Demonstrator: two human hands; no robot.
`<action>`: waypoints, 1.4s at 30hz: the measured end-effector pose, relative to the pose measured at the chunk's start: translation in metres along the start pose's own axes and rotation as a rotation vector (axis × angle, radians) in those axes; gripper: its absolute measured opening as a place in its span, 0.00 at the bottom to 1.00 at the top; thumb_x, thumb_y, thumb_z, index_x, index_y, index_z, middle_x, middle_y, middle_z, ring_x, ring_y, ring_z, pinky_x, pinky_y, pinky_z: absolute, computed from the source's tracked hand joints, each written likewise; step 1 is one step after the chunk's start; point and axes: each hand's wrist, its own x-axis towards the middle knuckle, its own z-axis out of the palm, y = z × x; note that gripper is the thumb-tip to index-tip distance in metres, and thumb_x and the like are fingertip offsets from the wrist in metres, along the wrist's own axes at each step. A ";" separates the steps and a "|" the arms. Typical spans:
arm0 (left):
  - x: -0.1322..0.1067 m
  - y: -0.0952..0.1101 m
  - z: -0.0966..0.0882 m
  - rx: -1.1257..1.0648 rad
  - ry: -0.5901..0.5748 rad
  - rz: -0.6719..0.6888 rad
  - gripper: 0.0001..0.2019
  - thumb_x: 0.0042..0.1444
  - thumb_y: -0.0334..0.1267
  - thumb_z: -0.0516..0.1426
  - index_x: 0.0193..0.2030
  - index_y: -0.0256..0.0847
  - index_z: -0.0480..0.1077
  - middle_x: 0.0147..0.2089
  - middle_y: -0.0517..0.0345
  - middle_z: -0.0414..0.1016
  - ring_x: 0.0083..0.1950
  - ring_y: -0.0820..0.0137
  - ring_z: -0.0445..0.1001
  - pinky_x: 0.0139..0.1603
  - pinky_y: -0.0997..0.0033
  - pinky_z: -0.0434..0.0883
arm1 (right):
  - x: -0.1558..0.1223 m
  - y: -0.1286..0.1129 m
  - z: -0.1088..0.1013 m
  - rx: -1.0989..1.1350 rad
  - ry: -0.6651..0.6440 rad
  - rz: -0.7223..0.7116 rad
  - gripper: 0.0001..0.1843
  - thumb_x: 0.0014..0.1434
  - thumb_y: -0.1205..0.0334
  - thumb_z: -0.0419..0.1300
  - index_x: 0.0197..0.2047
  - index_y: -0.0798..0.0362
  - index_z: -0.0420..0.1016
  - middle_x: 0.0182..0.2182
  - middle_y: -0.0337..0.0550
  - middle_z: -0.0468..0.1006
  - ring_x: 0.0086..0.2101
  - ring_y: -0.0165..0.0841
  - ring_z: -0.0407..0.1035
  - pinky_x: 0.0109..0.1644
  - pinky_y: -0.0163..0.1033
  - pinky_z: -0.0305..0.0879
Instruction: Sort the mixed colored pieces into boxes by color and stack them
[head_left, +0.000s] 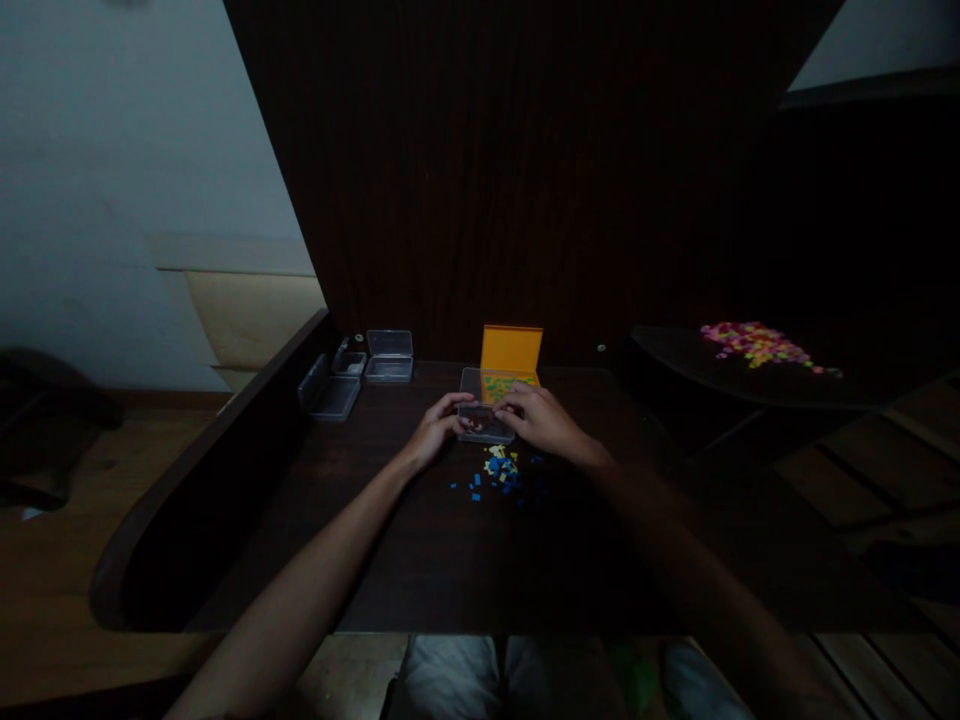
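Observation:
My left hand [437, 428] grips the left side of a small clear plastic box [487, 437], thumb and fingers bent round its edge. The box's clear lid [470, 380] stands raised behind it. A few small reddish-brown bits seem to lie inside, too dim to name. Over the box's right side, my right hand [541, 415] has its fingertips pinched together; whatever is between them is hidden. Just behind is an orange case [511, 348] with its lid up and green and yellow pieces in its base. Small blue and yellow pieces [504, 470] lie scattered in front of the clear box.
Three more clear boxes, an outer one [335, 398], a small one [350, 364] and another [390, 370], stand with lids up at the back left. A raised wooden side [225, 440] bounds the dark table. Pink and yellow pieces [761, 344] are heaped on a dark surface at right.

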 end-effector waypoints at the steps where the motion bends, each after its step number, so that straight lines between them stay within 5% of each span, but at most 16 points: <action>1: 0.000 0.000 0.000 -0.005 0.000 0.000 0.25 0.35 0.27 0.54 0.46 0.39 0.71 0.47 0.54 0.76 0.38 0.68 0.76 0.44 0.66 0.70 | 0.003 -0.001 0.002 -0.046 -0.011 0.021 0.08 0.62 0.67 0.59 0.37 0.55 0.80 0.35 0.46 0.77 0.36 0.33 0.69 0.39 0.35 0.61; 10: 0.000 -0.001 0.001 -0.043 0.014 -0.005 0.25 0.35 0.26 0.54 0.45 0.39 0.72 0.44 0.56 0.78 0.36 0.70 0.75 0.41 0.70 0.69 | 0.016 -0.004 0.019 -0.178 -0.125 0.067 0.13 0.63 0.65 0.55 0.42 0.52 0.82 0.35 0.45 0.80 0.36 0.34 0.71 0.37 0.35 0.59; 21: 0.001 -0.001 0.000 -0.012 0.014 -0.003 0.25 0.35 0.27 0.54 0.45 0.39 0.71 0.47 0.54 0.78 0.38 0.69 0.75 0.44 0.67 0.70 | 0.005 -0.009 0.003 -0.135 -0.138 0.096 0.16 0.62 0.66 0.55 0.47 0.50 0.82 0.36 0.43 0.84 0.33 0.34 0.75 0.37 0.34 0.64; 35: 0.000 0.000 0.000 0.010 -0.010 0.008 0.25 0.36 0.27 0.54 0.46 0.39 0.71 0.48 0.53 0.77 0.38 0.69 0.76 0.44 0.66 0.70 | 0.004 -0.012 0.005 -0.179 -0.231 0.142 0.19 0.63 0.66 0.53 0.52 0.46 0.79 0.46 0.44 0.82 0.45 0.39 0.76 0.49 0.39 0.68; 42: 0.000 0.003 0.001 0.001 0.011 -0.012 0.25 0.34 0.27 0.54 0.45 0.39 0.71 0.46 0.55 0.77 0.36 0.71 0.75 0.43 0.68 0.70 | -0.007 -0.011 -0.001 -0.011 -0.140 0.109 0.17 0.59 0.70 0.54 0.45 0.52 0.81 0.37 0.43 0.83 0.34 0.33 0.74 0.39 0.34 0.64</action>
